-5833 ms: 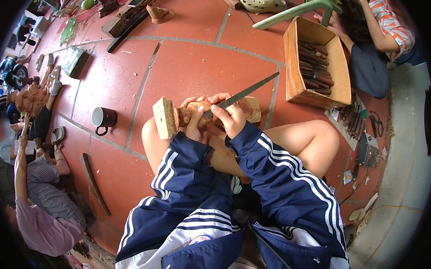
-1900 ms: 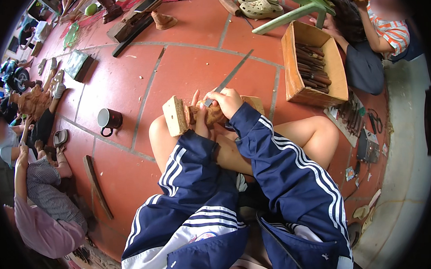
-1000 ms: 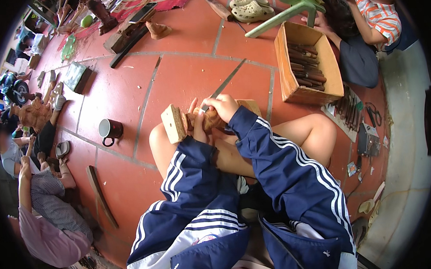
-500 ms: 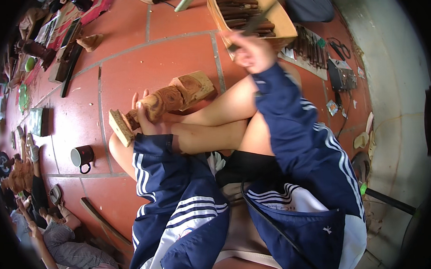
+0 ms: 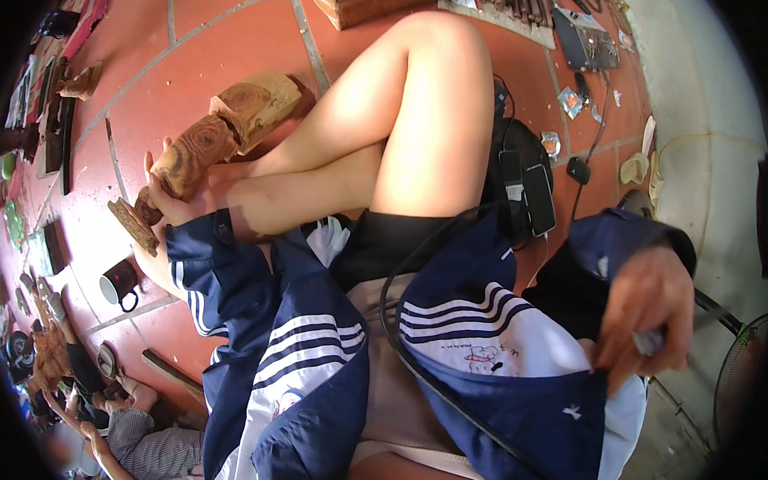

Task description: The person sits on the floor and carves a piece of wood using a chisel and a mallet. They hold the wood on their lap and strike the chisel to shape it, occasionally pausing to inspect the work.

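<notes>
My left hand (image 5: 173,203) is wrapped round the narrow neck of a carved wooden piece (image 5: 197,153). The thumb lies across the neck, and some fingertips show behind it. The piece rests aslant by my crossed legs, a flat square end (image 5: 133,227) nearest me and a thick blocky end (image 5: 259,107) farther off. At the far right, my right hand (image 5: 653,315) is beside the open edge of my blue jacket (image 5: 525,404), fingers curled and smeared by motion. Something small and grey shows between those fingers, too blurred to name.
A wooden box (image 5: 376,2) stands at the top, beside a row of tools (image 5: 511,0). To the left are a dark mug (image 5: 119,285) and a wooden bar (image 5: 173,374). A phone (image 5: 538,201) lies on a black bag. At right is a fan (image 5: 740,380).
My right hand has swung from the box at the top, where it held a long dark tool, down to the right of my jacket. My left hand still grips the carved piece. The view has shifted.
</notes>
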The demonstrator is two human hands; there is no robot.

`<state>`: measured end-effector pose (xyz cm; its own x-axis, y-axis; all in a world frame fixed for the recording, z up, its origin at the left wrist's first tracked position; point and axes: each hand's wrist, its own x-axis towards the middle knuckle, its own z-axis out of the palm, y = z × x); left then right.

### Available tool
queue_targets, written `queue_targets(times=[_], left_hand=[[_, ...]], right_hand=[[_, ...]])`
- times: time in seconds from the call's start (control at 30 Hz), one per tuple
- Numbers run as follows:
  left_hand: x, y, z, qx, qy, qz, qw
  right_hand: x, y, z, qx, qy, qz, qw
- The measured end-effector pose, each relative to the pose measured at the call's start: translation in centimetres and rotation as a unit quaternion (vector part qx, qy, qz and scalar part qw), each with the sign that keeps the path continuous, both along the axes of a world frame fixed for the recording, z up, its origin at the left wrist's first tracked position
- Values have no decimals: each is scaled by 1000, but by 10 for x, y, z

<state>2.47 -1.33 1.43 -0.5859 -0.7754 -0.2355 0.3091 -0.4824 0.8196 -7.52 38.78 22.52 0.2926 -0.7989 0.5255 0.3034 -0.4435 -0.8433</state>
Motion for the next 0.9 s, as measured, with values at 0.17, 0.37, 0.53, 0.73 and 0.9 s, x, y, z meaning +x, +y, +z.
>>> queue_targets(times=[0.17, 0.37, 0.53, 0.73, 0.9], left_hand=[[-5, -6, -11, 11, -3, -9, 1000], [4, -6, -5, -4, 11, -16, 1000], [0, -7, -8, -2, 19, -31, 999], [4, -10, -14, 12, 36, -26, 999], [11, -11, -13, 14, 46, -8, 999]], right_hand=[[11, -38, -63, 69, -105, -13, 992], [28, -61, -111, 169, -74, -23, 983], [47, -83, -113, 287, -61, 49, 955], [24, -72, -116, 127, 34, -386, 913], [-36, -47, -92, -89, 284, -846, 443]])
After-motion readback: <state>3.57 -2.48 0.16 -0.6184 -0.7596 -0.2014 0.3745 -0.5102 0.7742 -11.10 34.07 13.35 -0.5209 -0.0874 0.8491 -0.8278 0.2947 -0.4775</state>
